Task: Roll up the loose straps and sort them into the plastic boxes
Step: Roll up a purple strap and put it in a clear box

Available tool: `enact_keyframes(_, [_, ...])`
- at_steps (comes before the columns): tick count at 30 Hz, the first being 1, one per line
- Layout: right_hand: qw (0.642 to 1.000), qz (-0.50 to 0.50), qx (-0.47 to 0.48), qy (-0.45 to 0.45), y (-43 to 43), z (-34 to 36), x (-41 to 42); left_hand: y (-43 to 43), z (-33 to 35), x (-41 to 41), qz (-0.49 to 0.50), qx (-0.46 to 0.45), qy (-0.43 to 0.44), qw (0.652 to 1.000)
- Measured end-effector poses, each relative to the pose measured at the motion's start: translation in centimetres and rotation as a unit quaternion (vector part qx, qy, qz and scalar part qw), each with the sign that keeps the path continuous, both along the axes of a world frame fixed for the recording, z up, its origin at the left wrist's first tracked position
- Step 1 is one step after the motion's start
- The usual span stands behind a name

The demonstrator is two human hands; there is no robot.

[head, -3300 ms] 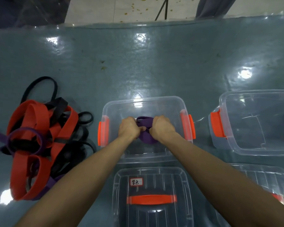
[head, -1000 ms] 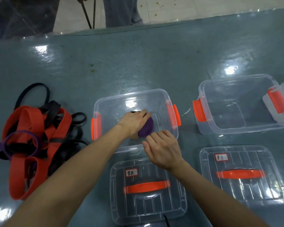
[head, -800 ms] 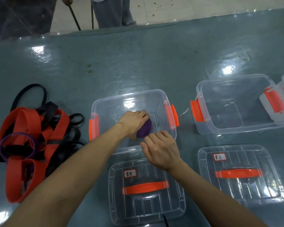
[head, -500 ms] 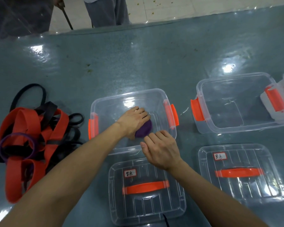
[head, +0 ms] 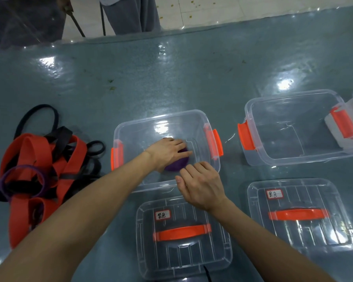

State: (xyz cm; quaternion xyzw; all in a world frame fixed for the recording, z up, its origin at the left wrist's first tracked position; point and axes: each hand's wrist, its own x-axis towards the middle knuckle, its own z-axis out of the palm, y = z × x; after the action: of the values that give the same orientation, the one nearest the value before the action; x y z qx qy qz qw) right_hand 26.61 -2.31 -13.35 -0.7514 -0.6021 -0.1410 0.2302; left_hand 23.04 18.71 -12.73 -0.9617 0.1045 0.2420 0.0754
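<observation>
View from above, over two bare forearms. A clear plastic box (head: pixel 159 119) with orange latches stands open on a glossy grey-green counter (head: pixel 171 78). A rolled purple strap (head: pixel 179 164) lies on the floor of the box, toward its near side. The roll is covered by the left hand (head: pixel 167 152), whose fingers are laid nearly straight across its top, pressing rather than gripping. The right hand (head: pixel 200 186) is held at the near rim of the same box, fingers loosely curled, with nothing held in it. Whether it touches the rim cannot be told.

Just in front of the box a clear lid (head: pixel 192 257) with an orange handle is laid flat. A handwritten label (head: pixel 163 215) reading "purple" in Chinese is stuck to it, so the colour appears to be matched to the right box. To the right are a second open box (head: pixel 289 93), with nothing seen inside, and its own lid (head: pixel 300 231). At the far left lies a tangled pile of loose straps (head: pixel 39 159), red, black and purple.

The step in hand is judged to be the setting down of the roll. It is best done with the coil pressed flat until it is settled on the floor of the box. The palm should then be lifted straight up and slowly, so that the springy band is not dragged open. Should the outer end spring loose, it ought to be tucked under before the hand is withdrawn.
</observation>
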Motion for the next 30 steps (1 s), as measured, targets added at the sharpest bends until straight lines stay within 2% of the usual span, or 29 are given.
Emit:
enact_keyframes(15, [1.0, -0.001, -0.005, 0.005, 0.0, 0.0, -0.1, -0.2, 0.2, -1.0, -0.038, -0.015, -0.053, 0.998])
enact_keyframes(30, [1.0, -0.009, -0.007, 0.002, 0.1, 0.1, -0.1, 0.7, 1.0, -2.9, 0.01, -0.056, -0.075, 0.996])
